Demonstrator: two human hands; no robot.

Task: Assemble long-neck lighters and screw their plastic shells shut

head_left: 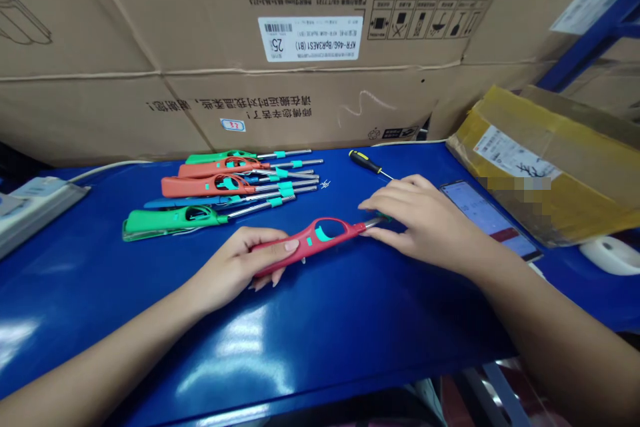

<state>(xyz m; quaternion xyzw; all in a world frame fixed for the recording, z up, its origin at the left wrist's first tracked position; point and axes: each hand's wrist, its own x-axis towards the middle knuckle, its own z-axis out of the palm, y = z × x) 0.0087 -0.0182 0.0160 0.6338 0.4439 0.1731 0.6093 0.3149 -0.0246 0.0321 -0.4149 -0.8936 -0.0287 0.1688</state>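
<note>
A red long-necked lighter [333, 230] with a teal trigger is held over the blue table [320, 320]. My left hand [250, 257] is closed around its handle, thumb on top. My right hand [420, 217] has its fingers around the metal neck near the tip, where a bit of green shows; the rest of the neck is hidden. Behind my left hand lies a group of similar lighters, among them a green lighter [173, 219], an orange lighter [207, 186] and a partly covered blue lighter [173, 202].
A black-and-yellow screwdriver [365, 160] lies behind my right hand. To the right are a phone [485, 217], a taped package [545, 167] and a white mouse [613, 255]. A white power strip [40, 207] sits at left. Large cardboard boxes [210, 27] wall off the back.
</note>
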